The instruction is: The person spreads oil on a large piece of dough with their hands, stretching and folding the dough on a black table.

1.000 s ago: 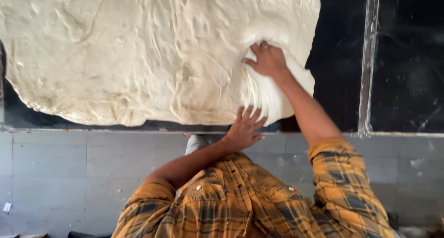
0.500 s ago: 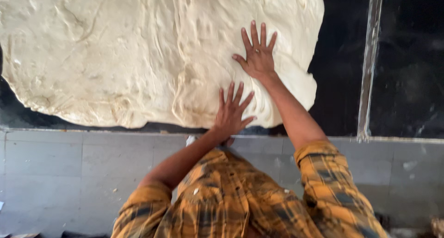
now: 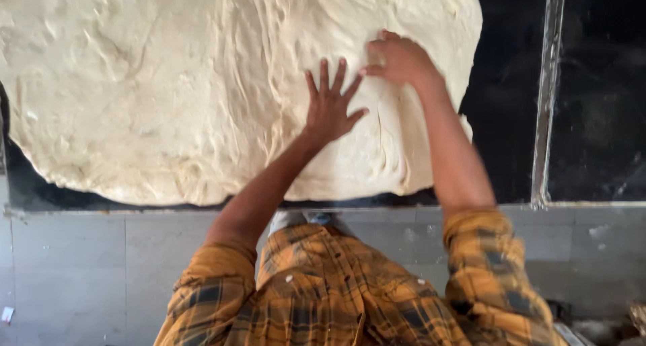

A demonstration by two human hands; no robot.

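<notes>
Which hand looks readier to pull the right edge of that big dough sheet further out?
Probably the right hand: its fingers are curled into the dough close to the right edge by the dark counter. The left hand lies flat, fingers spread, further inside the sheet.

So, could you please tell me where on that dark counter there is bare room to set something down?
The dough sheet covers most of the dark counter, with the left hand and right hand pressing its right part. Bare patches: the strip between the dough's right edge and the metal divider, and the dark panel beyond it. The near edge is only a thin sliver.
</notes>
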